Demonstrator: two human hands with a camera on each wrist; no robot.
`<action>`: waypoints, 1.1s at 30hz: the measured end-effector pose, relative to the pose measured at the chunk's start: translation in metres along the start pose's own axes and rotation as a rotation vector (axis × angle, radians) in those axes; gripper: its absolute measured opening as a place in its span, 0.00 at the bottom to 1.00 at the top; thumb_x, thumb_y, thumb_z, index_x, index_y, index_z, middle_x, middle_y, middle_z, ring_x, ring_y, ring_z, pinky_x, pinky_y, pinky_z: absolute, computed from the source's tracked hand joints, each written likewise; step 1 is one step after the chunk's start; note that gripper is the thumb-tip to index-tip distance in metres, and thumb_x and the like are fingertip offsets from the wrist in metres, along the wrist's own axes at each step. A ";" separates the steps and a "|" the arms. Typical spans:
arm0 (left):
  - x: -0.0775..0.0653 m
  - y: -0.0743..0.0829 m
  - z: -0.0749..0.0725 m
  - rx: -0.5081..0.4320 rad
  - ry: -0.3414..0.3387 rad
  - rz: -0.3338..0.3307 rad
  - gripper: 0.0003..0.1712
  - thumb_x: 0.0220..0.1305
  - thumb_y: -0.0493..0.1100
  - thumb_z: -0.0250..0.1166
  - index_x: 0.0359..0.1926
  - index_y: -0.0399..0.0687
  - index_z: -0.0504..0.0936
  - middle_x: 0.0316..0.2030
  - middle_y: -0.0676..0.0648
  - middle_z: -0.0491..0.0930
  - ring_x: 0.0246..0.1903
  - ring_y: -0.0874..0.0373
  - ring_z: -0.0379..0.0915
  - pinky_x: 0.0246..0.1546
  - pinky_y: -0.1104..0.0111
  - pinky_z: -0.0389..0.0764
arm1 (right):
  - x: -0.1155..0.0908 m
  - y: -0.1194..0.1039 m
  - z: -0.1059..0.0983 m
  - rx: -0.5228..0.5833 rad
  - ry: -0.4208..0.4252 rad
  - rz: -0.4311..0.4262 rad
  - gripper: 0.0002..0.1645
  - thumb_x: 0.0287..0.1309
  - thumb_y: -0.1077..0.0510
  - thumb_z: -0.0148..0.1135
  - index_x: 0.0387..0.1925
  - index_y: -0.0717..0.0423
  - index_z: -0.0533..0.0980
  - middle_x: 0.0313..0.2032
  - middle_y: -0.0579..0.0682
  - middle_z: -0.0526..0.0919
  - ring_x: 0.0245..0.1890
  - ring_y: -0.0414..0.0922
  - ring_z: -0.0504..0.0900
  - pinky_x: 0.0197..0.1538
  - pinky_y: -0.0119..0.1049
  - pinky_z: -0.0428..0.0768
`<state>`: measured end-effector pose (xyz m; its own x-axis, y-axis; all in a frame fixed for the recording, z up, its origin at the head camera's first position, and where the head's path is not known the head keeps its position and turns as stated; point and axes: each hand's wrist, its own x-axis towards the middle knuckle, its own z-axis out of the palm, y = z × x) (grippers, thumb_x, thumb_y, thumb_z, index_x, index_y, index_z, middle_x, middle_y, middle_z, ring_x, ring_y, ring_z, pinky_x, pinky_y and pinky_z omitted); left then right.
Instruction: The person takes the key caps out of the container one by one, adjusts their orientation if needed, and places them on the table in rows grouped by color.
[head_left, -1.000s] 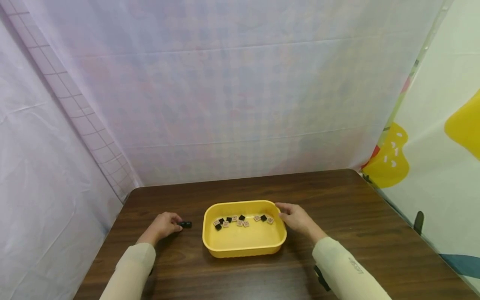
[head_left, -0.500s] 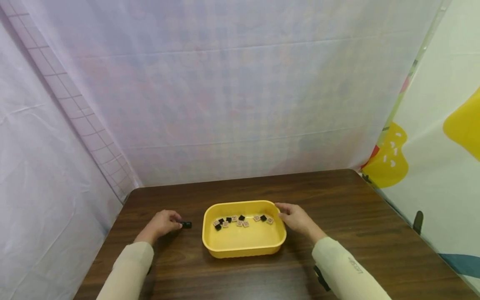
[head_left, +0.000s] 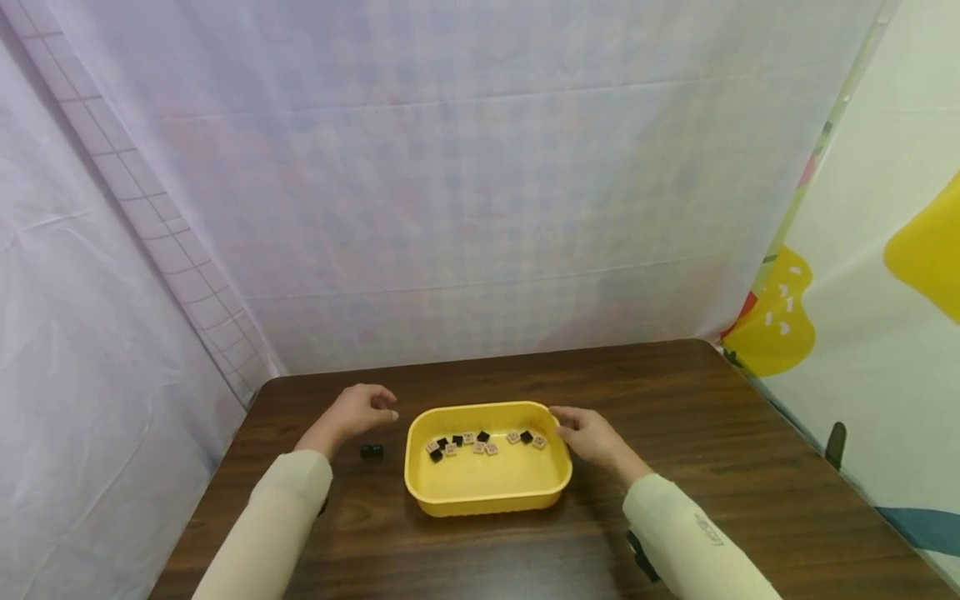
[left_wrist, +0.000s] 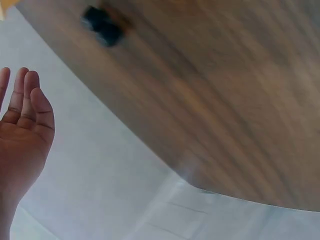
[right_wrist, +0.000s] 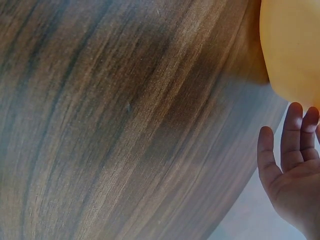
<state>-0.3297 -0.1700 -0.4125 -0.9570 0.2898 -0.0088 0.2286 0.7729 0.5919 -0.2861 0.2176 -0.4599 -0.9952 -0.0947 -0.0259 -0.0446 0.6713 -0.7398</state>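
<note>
My left hand [head_left: 363, 408] hovers over the table left of the yellow tray [head_left: 491, 505], its fingers loosely bent and holding nothing. In the left wrist view that hand [left_wrist: 25, 130] shows its palm and extended fingers. Near it on the tabletop lie two small black blocks [head_left: 371, 451], end to end; they appear blurred as dark blocks [left_wrist: 102, 26] from the left wrist. At the tray's right end my right hand [head_left: 596, 437] rests against the rim. From the right wrist, the hand [right_wrist: 295, 170] has fairly straight fingers, tips at the tray's yellow outer wall [right_wrist: 292, 45].
Inside the tray lie several small square tiles, some black [head_left: 437, 455], some beige with markings [head_left: 478, 447], mostly along its far side. A dark wood-grain table [head_left: 637, 383] carries everything. A pale cloth [head_left: 480, 208] hangs behind its back edge.
My left hand has let go of the black blocks, risen and moved right and away toward the tray's far left corner. The blocks stay on the table. My right hand and the tray hold still.
</note>
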 end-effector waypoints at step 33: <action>0.059 0.126 0.106 0.175 -0.221 0.216 0.17 0.65 0.44 0.69 0.54 0.49 0.84 0.45 0.49 0.81 0.44 0.57 0.77 0.46 0.63 0.79 | 0.000 0.003 -0.001 0.066 -0.020 0.028 0.26 0.67 0.62 0.57 0.65 0.59 0.73 0.49 0.59 0.82 0.44 0.50 0.81 0.46 0.46 0.81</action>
<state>-0.3382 0.0045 -0.4242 -0.8261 0.5572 -0.0840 0.4666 0.7601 0.4522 -0.2860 0.2207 -0.4611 -0.9940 -0.0913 -0.0602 -0.0101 0.6244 -0.7810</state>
